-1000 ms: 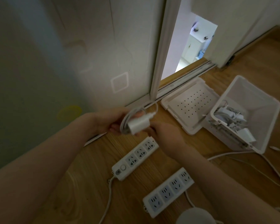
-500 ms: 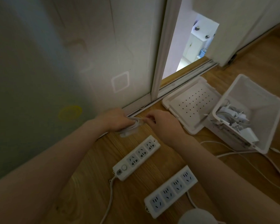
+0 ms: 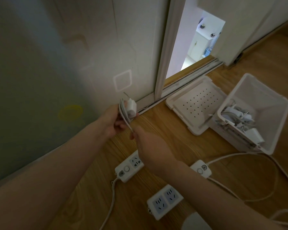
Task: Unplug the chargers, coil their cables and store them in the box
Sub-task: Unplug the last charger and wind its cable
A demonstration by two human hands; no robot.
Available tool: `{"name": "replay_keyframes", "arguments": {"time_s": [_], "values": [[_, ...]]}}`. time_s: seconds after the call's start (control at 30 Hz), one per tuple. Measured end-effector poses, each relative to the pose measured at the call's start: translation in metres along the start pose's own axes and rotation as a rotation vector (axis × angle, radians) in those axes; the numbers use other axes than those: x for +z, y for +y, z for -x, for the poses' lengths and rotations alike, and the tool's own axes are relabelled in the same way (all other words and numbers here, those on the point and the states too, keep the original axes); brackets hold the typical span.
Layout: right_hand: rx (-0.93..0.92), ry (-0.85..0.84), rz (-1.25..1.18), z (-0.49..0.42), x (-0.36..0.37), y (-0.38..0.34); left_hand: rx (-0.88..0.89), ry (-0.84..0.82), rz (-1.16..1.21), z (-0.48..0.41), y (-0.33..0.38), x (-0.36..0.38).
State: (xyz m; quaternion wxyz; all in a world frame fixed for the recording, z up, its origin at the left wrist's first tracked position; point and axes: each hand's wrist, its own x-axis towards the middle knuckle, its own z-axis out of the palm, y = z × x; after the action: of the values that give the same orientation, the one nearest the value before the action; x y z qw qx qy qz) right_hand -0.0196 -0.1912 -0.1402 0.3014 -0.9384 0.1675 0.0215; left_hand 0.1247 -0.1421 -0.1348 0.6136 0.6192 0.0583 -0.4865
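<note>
My left hand (image 3: 112, 121) grips a white charger (image 3: 131, 108) with its cable (image 3: 123, 113) looped beside it, held up near the wall. My right hand (image 3: 148, 143) sits just below and pinches the lower end of that cable. The white storage box (image 3: 263, 100) stands open at the right on the wooden floor, with several white chargers and cables (image 3: 239, 118) inside. Two white power strips lie below my hands, one (image 3: 128, 168) partly under my right wrist, the other (image 3: 165, 200) nearer me; their visible sockets hold no plugs.
The box's perforated lid (image 3: 196, 103) lies flat beside the box, by the sliding door track. A third switch end (image 3: 200, 168) of a strip shows beyond my right forearm. White cords (image 3: 256, 163) loop across the floor at the right. A wall rises on the left.
Both hands have lifted from the floor by the door track. The charger now stands upright in my left hand, and my right hand has dropped to the cable's lower end.
</note>
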Motion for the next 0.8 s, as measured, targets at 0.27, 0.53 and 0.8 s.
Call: {"name": "replay_keyframes", "arguments": {"time_s": [0.27, 0.53, 0.8], "values": [[0.056, -0.009, 0.022, -0.004, -0.011, 0.029, -0.024, -0.415, 0.017, 0.01, 0.009, -0.004], [0.147, -0.032, 0.093, -0.005, -0.021, 0.059, -0.09, -0.602, -1.299, 0.03, 0.02, -0.009], [0.183, 0.131, 0.03, -0.013, -0.025, 0.048, 0.152, 0.016, -1.133, 0.01, 0.004, -0.026]]}}
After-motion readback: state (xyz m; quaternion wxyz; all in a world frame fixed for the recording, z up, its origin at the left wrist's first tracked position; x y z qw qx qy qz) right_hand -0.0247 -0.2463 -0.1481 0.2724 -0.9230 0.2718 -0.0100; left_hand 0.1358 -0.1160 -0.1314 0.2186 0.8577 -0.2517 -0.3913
